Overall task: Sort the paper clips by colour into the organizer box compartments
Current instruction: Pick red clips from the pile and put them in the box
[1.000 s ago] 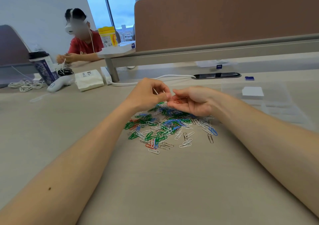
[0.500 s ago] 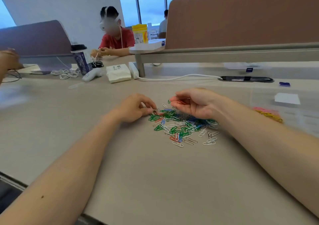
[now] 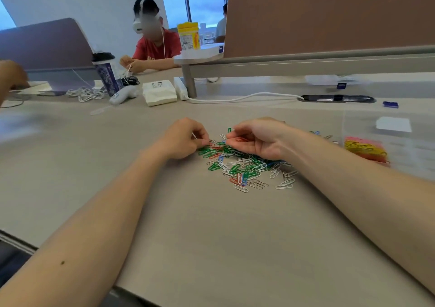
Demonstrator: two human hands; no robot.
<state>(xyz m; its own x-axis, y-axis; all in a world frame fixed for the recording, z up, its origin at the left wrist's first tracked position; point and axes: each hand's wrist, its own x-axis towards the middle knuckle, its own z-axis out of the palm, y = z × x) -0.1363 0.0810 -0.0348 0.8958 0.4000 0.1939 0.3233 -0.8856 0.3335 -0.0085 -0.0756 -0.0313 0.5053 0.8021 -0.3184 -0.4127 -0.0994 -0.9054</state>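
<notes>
1. The pile of paper clips (image 3: 244, 163) lay loose on the table (image 3: 211, 236), with green, white, blue and red clips mixed together.
2. The right hand (image 3: 261, 139) hovered palm-up over the far side of the pile, its fingers curled round a few red clips (image 3: 240, 139).
3. The left hand (image 3: 186, 139) rested at the far left edge of the pile. Its thumb and forefinger were pinched on a single clip (image 3: 209, 143), probably red, though its colour could not be told for certain.
4. The step in hand appeared to be gathering red clips into the right hand.
5. The organizer box (image 3: 412, 151), clear and blurred, stood well to the right of the pile. One compartment already held yellow and pink clips (image 3: 363, 148).
6. The next move probably called for passing the pinched clip to the right hand, then carrying the bunch to an unused compartment without spilling it.
7. A white packet (image 3: 160, 92) and a yellow tub (image 3: 189, 36), far behind and to the left of the pile, bore printing too small to read.
8. A white card (image 3: 393, 124) on the box showed no legible writing.
</notes>
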